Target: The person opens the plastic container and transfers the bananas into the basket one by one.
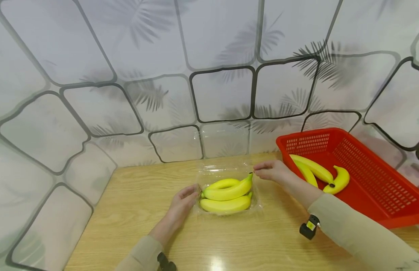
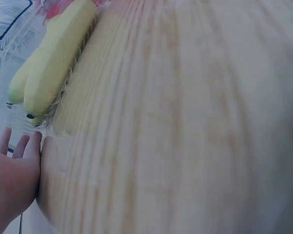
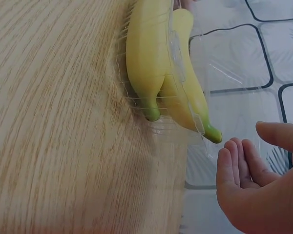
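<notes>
A clear plastic clamshell box (image 1: 258, 206) stands on the table, its see-through lid (image 1: 224, 165) raised at the back. Inside lie three yellow bananas (image 1: 226, 205), one resting up on the others with its stem by the right rim. My left hand (image 1: 182, 203) is at the box's left end, fingertips right at the wall; the left wrist view shows its fingers (image 2: 33, 146) extended towards the plastic. Off the back right corner is my right hand (image 1: 272, 171), thumb apart from straight fingers (image 3: 251, 163), with nothing in it, close to a green stem tip (image 3: 213, 134).
On the right a red basket (image 1: 375, 205) with slotted walls holds three more bananas (image 1: 340, 180), and my right forearm reaches across in front of it. A patterned wall covering (image 1: 223, 94) rises behind the wooden table (image 1: 128, 210).
</notes>
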Motion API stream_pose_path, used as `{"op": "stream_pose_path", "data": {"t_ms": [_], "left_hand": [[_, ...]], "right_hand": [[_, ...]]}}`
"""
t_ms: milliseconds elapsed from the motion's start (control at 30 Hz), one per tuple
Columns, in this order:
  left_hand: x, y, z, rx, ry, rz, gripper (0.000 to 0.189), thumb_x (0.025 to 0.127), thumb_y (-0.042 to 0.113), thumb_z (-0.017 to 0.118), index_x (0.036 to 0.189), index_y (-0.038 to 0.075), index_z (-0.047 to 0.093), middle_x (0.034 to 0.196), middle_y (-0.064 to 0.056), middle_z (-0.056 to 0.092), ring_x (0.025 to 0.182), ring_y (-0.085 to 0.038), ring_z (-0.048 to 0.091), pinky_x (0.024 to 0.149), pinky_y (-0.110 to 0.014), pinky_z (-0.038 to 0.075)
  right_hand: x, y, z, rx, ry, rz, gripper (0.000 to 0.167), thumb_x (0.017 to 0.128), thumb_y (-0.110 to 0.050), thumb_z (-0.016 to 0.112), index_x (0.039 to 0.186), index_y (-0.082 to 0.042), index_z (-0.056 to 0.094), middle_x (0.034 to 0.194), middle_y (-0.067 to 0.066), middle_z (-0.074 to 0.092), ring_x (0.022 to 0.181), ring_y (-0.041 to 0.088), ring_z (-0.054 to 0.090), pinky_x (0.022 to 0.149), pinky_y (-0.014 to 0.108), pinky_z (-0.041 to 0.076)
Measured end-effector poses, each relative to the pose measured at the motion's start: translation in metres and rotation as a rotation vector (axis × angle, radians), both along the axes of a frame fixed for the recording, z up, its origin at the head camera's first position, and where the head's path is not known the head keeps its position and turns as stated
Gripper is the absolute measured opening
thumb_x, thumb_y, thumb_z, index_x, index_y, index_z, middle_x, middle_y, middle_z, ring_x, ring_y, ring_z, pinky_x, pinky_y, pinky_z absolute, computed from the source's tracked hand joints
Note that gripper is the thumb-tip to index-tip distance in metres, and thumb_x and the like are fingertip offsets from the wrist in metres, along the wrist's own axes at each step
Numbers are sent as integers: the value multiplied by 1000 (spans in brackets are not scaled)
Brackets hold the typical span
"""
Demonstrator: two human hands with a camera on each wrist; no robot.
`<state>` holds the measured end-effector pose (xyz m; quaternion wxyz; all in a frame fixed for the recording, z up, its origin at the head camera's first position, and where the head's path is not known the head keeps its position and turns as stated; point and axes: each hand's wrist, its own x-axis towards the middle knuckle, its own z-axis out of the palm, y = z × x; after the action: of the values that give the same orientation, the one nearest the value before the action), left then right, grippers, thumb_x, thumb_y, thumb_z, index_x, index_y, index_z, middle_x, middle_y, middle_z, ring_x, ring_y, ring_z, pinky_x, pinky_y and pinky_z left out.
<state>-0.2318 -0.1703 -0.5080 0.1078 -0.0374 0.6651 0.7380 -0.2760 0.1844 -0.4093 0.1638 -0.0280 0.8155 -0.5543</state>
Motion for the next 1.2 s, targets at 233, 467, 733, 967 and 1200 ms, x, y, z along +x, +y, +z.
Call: {"op": "stream_pose_path", "data": {"t_ms": [233, 467, 733, 967, 1200], "left_hand": [[2, 1, 2, 6, 6, 9, 54, 106, 10, 59, 154, -8, 43, 163, -29, 41, 152, -39, 41, 132, -52, 31], [1, 1, 3, 9, 2, 17, 54, 105, 9, 58, 154, -8, 43, 163, -28, 41, 151, -38, 42, 133, -53, 30], [1, 1, 1, 7, 12, 22, 54, 104, 9, 59, 153, -10, 44, 162, -28, 43, 146, -32, 48, 131, -49, 34], [2, 1, 0, 2, 12, 24, 55, 104, 8, 60, 153, -10, 43, 162, -29, 43, 147, -34, 48, 131, -49, 35], [1, 2, 1, 9, 5, 29, 54, 104, 8, 60, 152, -10, 45, 161, -28, 45, 142, -29, 52, 127, -41, 42]], "right_hand": [[-1, -1, -2, -2, 14, 3, 44, 103, -13, 68, 138, 13, 61, 136, 24, 70, 105, 10, 69, 107, 40, 61], [-1, -3, -5, 13, 34, 12, 43, 103, -11, 67, 137, 14, 61, 134, 27, 69, 100, 6, 67, 98, 29, 62], [1, -5, -6, -12, 31, -11, 42, 101, -7, 68, 136, 15, 61, 132, 26, 71, 99, 5, 66, 91, 22, 60], [1, -7, -12, 20, 33, -12, 39, 101, -6, 66, 135, 13, 64, 136, 26, 70, 113, 16, 67, 104, 33, 59], [2, -10, -11, -4, 40, -9, 40, 100, -5, 66, 135, 15, 62, 134, 27, 71, 111, 15, 67, 101, 32, 59]]}}
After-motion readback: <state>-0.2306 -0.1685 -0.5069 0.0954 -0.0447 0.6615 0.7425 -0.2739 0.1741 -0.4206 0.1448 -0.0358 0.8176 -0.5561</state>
